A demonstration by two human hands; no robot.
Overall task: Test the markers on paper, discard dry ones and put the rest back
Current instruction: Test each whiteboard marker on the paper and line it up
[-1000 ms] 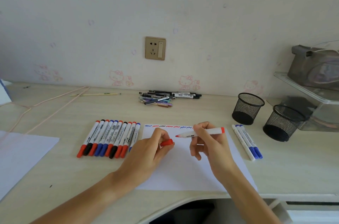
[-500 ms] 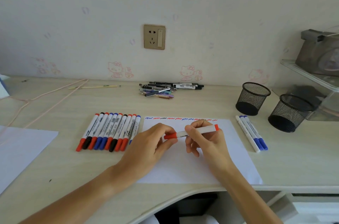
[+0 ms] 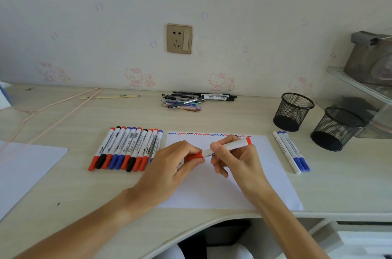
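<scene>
Head view: the red marker (image 3: 226,148) now has its cap (image 3: 195,156) pushed back on, where a second ago it was off; left hand (image 3: 171,165) pinches the cap, right hand (image 3: 235,159) grips the barrel above the paper (image 3: 265,184). Testing seems finished; sorting comes next.

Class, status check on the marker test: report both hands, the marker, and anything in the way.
Left hand pinches red cap. Right hand grips red marker, cap on, above paper. Nothing blocking.
</scene>
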